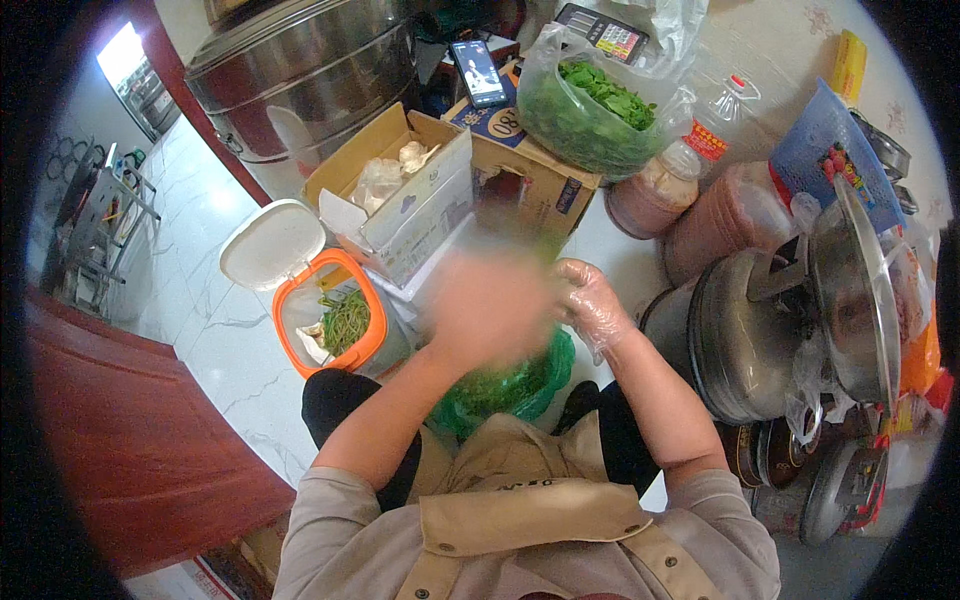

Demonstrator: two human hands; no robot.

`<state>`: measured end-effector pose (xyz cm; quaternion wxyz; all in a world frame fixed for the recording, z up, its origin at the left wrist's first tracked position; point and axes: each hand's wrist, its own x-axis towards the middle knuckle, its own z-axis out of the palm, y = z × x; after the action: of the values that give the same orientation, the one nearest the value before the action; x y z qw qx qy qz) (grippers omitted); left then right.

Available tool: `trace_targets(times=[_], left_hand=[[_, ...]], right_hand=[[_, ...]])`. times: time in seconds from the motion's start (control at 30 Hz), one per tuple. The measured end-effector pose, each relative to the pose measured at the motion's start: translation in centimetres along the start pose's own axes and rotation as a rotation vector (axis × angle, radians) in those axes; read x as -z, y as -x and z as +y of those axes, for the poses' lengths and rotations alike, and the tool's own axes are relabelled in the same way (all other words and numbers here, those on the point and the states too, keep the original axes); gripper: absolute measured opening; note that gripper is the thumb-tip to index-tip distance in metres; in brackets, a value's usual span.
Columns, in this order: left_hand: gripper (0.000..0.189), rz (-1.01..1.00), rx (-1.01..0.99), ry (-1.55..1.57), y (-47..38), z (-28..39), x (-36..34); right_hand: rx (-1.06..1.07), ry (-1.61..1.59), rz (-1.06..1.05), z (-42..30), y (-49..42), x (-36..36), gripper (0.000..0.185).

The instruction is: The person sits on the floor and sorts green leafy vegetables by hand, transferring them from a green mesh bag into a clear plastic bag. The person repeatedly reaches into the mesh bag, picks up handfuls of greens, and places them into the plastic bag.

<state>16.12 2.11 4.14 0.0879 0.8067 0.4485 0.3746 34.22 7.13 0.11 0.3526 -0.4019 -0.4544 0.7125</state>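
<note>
My left hand (pixel 491 304) is a strong motion blur in front of me, so its fingers and anything in them cannot be made out. Close beside it is my right hand (pixel 589 304), in a clear plastic glove, its fingers curled inward. A faint green smear shows near the right fingertips, too blurred to name. Below both hands, between my legs, a green plastic bag (pixel 559 360) holds leafy greens (pixel 514 382), partly hidden by my left hand and forearm. To the left stands an orange-rimmed plastic bin (pixel 379 311) with its white lid (pixel 271 244) raised; green stems (pixel 346 321) lie inside.
Ahead are an open carton (pixel 420 232) with garlic bulbs (pixel 414 156), a cardboard box (pixel 536 187), a phone (pixel 478 73) and a clear bag of greens (pixel 600 105). Stacked pots (pixel 739 337), a steel basin (pixel 862 300) and plastic bottles (pixel 705 139) crowd the right. A large steel drum (pixel 315 82) stands back left.
</note>
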Motion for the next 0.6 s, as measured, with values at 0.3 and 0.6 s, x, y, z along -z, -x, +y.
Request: trace_targets(times=[0.3,0.6], left_hand=[[0.011,0.062,0.003,-0.090,0.5,-0.3,-1.2],[0.006,-0.059,0.250,-0.071,1.2,-1.4,-2.5]], right_hand=[[0.103,0.214,0.013,0.4,0.4,-0.2,0.011],[0.793,1.121,0.258,1.6,-1.1,0.2,0.014]])
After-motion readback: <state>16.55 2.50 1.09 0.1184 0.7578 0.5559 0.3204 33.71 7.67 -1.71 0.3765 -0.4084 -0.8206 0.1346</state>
